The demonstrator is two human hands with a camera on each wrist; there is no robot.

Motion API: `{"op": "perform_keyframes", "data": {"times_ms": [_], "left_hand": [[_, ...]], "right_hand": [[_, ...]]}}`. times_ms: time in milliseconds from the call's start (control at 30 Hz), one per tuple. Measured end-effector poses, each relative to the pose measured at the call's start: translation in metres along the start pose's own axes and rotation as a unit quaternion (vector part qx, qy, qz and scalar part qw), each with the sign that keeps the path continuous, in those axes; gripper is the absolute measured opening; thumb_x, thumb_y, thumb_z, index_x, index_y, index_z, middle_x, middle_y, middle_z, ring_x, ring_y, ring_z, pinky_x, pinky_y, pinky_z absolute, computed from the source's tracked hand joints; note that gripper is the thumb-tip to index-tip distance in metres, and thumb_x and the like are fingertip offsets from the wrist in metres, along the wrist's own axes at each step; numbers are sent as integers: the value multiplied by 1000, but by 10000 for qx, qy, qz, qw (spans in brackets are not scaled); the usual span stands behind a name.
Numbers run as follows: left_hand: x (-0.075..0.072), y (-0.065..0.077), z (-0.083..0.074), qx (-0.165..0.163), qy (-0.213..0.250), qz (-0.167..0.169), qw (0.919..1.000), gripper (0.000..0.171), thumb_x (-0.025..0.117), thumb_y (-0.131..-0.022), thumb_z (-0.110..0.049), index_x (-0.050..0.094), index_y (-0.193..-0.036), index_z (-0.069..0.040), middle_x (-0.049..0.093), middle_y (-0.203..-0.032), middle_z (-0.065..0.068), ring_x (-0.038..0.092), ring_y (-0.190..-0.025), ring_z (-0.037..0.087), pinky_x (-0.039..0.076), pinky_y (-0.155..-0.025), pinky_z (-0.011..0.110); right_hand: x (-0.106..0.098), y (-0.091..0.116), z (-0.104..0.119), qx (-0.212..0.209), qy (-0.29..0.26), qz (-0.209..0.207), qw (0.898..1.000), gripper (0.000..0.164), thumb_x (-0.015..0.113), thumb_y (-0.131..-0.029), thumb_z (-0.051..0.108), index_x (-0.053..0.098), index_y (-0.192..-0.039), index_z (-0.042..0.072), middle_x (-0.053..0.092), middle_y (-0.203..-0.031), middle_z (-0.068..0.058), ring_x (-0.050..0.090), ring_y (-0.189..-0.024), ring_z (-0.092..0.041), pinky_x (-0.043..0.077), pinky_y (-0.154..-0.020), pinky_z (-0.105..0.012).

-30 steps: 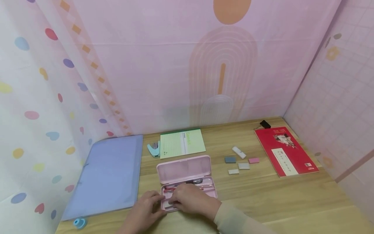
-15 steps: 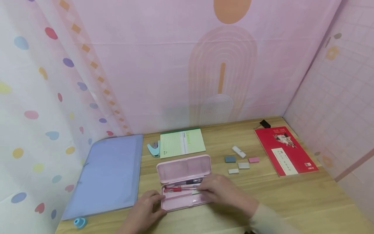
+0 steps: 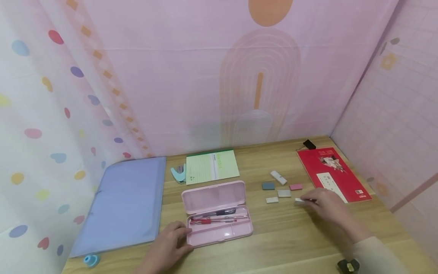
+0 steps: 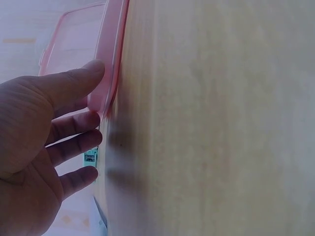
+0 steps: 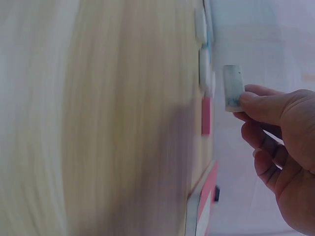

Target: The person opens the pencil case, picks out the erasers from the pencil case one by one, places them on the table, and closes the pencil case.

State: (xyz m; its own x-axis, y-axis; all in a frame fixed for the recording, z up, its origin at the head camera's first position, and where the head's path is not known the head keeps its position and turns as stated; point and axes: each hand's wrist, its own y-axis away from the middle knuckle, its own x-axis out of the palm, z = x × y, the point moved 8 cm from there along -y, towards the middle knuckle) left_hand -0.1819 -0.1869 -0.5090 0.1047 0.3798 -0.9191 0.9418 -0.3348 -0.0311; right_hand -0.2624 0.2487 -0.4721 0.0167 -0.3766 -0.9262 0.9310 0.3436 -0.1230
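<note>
My right hand (image 3: 330,207) pinches a small white eraser (image 5: 233,88) between thumb and fingertips, raised over the table near the red book's lower corner. Its other fingers are loosely curled in the right wrist view. My left hand (image 3: 170,243) touches the left end of an open pink pencil case (image 3: 224,236), its thumb by the front corner and its fingers spread out in the left wrist view (image 4: 74,128). Inside the case, a black pen (image 3: 226,212), a red pen (image 3: 205,220) and a pale pink pen lie in the rear compartment. The front compartment shows bare pink plastic.
Several erasers lie right of the case, among them a blue one (image 3: 268,186) and a pink one (image 3: 296,187). Around them are a red book (image 3: 337,171), a black clip (image 3: 309,144), a green notepad (image 3: 212,167), a light-blue stapler (image 3: 179,174), a blue folder (image 3: 123,205) and a small blue object (image 3: 91,260).
My right hand has lifted the white eraser out of the pencil case's front compartment and carried it right, past the other erasers. My left hand stays at the case's left end.
</note>
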Motion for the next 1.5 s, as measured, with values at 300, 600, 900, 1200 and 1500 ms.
{"op": "perform_keyframes", "data": {"times_ms": [300, 600, 900, 1200, 1500], "left_hand": [[1, 0, 1, 6, 8, 26, 10000, 40, 79, -77, -37, 72, -108, -13, 58, -105, -9, 54, -96, 9, 52, -86, 37], [1, 0, 1, -51, 9, 150, 9999, 41, 78, -78, -37, 72, -110, -12, 58, -105, -9, 52, -93, 7, 53, -85, 36], [1, 0, 0, -60, 18, 133, 9999, 41, 79, -78, -38, 72, -109, -12, 58, -105, -9, 52, -93, 7, 53, -85, 36], [1, 2, 1, -180, 29, 177, 9997, 42, 78, -78, -41, 71, -110, -13, 58, -105, -9, 52, -91, 6, 53, -84, 36], [-19, -1, 17, -938, 763, -706, 9901, 70, 77, -79, -40, 49, -140, -18, 50, -137, 5, 51, -121, 30, 44, -97, 56]], "right_hand": [[4, -7, -22, 132, 125, 266, 9995, 19, 80, -78, 15, 78, -96, 17, 72, -88, 7, 62, -79, -13, 54, -74, -40], [13, -18, -24, 180, 79, 570, 9982, 19, 77, -80, 7, 76, -99, 12, 72, -93, 0, 66, -86, -22, 54, -79, -47], [27, -20, -29, 605, -201, 855, 9943, 30, 78, -81, 15, 72, -109, 11, 68, -98, -1, 57, -83, -17, 54, -79, -45], [24, -23, -23, 481, -93, 696, 9964, 29, 79, -80, 15, 72, -108, 11, 69, -103, -5, 62, -92, -23, 53, -83, -49], [7, -32, 31, 287, -618, 107, 9976, 36, 74, -86, 24, 69, -119, 12, 68, -108, -5, 60, -92, -22, 54, -78, -44]]}}
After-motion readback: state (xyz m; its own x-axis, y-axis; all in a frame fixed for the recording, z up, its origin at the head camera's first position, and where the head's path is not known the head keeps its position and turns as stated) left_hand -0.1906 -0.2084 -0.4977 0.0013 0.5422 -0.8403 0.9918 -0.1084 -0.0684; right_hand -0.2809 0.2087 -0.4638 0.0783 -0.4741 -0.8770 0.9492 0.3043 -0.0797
